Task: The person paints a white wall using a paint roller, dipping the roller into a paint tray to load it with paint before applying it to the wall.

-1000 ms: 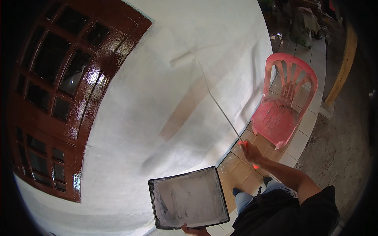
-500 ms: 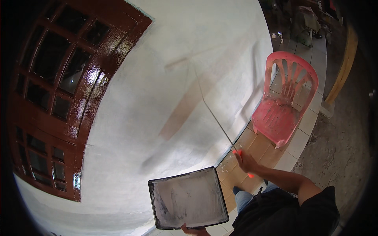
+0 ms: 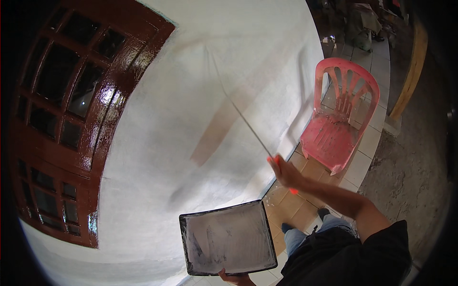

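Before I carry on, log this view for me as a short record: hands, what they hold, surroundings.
Left hand: grips the lower edge of a black-rimmed tray, thumb over the rim
Right hand: closed around an orange-red handle
Rod: thin, runs from the handle up across the view of the pale wall; far end too faint to identify
Tray inside: pale residue, dark streaks
Left side: glossy brown frame, dark panes
Right side: red chair on tiles

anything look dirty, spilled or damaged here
The red chair looks dirty, with dark smudges on its seat. Pale specks dot the brown floor tiles beside the wall, perhaps splashes. Nothing looks clearly broken.
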Tool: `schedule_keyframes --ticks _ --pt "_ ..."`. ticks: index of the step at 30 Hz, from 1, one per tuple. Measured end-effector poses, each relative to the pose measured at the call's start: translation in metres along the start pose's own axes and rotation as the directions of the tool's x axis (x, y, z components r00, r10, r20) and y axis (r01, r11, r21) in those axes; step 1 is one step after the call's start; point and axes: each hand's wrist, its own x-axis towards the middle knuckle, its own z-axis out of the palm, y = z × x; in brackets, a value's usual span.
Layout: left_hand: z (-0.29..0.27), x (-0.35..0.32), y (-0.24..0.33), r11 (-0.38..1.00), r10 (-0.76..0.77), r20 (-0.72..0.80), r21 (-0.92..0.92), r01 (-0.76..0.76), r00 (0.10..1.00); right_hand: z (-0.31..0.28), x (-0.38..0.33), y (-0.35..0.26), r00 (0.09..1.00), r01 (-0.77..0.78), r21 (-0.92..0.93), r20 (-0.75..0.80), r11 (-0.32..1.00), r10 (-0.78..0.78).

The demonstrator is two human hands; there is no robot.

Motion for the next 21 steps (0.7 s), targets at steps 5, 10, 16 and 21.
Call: schedule_keyframes --ticks 5,10,16,21 --pt "-0.001 0.001 0.0 1.0 0.007 0.004 -0.003 -0.007 1.0 0.015 -0.08 0.033 0.99 -0.106 0.008 0.093 0.994 0.105" --pt "-0.006 0.002 0.0 1.0 0.012 0.005 -0.001 -0.012 1.0 -0.006 -0.056 0.032 0.962 -0.231 -0.101 0.125 0.968 0.242" --pt "-0.01 0.001 0.003 1.0 0.009 -0.001 0.022 -0.009 1.0 -0.016 0.009 0.006 1.0 -0.029 -0.009 -0.008 1.0 0.029" --pt "-0.011 -0.002 0.004 0.999 0.016 -0.006 0.034 -0.016 1.0 -0.01 -0.013 0.011 0.993 -0.114 -0.025 0.033 0.993 0.115"
